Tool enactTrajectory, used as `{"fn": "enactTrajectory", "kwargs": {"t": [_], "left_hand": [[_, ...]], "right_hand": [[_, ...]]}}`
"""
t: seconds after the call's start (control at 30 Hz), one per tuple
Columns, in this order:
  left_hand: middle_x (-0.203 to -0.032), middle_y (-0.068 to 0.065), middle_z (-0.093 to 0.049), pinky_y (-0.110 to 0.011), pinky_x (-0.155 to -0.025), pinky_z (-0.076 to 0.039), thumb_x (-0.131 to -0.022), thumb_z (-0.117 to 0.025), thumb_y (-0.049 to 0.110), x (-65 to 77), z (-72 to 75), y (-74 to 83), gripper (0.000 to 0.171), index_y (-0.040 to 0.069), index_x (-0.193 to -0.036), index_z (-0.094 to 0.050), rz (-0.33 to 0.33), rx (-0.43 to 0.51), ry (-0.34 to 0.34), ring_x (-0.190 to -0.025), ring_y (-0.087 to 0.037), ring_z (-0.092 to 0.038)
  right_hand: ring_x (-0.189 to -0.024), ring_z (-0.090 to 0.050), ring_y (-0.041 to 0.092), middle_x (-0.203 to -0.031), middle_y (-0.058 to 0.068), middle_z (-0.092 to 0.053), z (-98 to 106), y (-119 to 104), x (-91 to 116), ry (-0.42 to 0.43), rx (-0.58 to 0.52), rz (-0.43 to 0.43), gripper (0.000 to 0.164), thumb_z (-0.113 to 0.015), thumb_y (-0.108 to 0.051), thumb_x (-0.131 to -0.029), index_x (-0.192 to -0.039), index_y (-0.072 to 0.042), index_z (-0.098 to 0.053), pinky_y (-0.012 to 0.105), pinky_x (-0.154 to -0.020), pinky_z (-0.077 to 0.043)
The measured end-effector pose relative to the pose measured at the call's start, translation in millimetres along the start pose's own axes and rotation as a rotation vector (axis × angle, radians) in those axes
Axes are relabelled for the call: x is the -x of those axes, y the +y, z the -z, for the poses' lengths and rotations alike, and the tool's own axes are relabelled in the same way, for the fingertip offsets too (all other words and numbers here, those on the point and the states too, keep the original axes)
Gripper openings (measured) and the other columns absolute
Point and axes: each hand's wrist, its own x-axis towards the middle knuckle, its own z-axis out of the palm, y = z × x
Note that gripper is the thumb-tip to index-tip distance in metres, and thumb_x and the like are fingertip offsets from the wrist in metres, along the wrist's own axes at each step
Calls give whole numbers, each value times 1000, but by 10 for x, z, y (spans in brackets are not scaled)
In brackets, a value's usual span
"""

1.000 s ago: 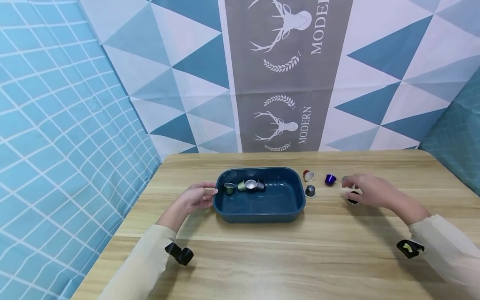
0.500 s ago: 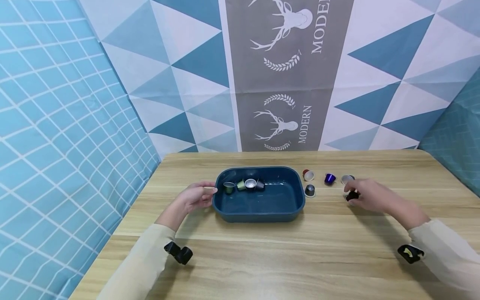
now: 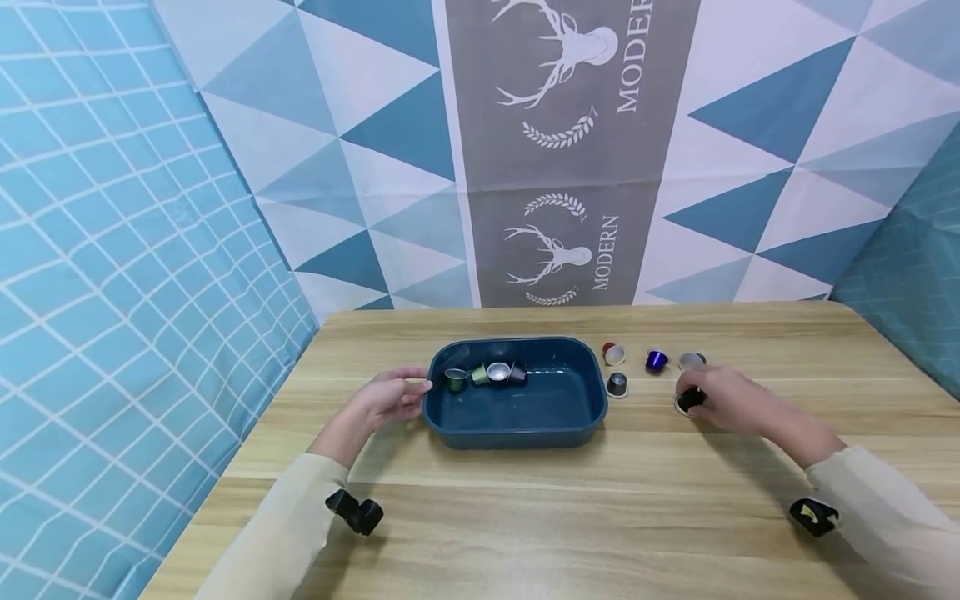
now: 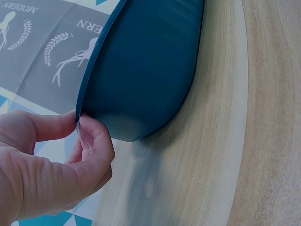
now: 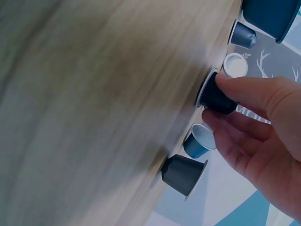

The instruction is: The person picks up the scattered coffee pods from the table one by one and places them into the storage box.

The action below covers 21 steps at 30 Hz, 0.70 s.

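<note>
My left hand pinches the left end rim of a dark blue tray between thumb and fingers, as the left wrist view shows closely. My right hand pinches a black coffee capsule by its sides, its wide rimmed end facing the wooden table. Inside the tray, along its left and back, lie a dark green capsule, a light green one, a silver-faced one and a dark one.
Between tray and right hand stand a grey capsule, a red one with a pale lid and a shiny blue one. A pale-lidded capsule lies just behind the right hand. Patterned cloth hangs behind the table.
My right hand has come down over the black capsule, taken it between thumb and fingers and shifted slightly left with it. The left hand stays at the tray's rim.
</note>
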Motion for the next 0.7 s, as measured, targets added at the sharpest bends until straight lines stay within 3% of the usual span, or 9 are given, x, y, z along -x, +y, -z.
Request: {"fn": "enactTrajectory", "kwargs": {"t": [0.27,0.53,0.7], "left_hand": [[-60,7,-42,-20,-64,-45,-98,-50,7,4,-22,-6,42,1,-137,-37,0,5,-8,-56,-5,-39],[-64,6,-47,-20,-65,-46,-98,-51,8,1,-11,-27,43,0,-138,-38,11,-8,-2,-59,-5,-44],[-64,7,-48,-20,-65,-46,-98,-51,8,4,-12,7,43,0,-138,-38,9,-13,6,-59,-5,-45]], "right_hand": [[-77,-59,11,-86,0,-62,-42,-49,-24,124,-4,27,29,-81,3,-68,-90,-7,-65,28,-63,-51],[-87,-64,20,-94,9,-65,-18,-120,-82,98,-6,-35,26,-76,1,-74,-97,-2,-64,36,-71,-55],[-86,-64,20,-93,10,-65,-29,-128,-123,144,-13,-17,27,-76,2,-74,-98,-2,-64,37,-71,-56]]}}
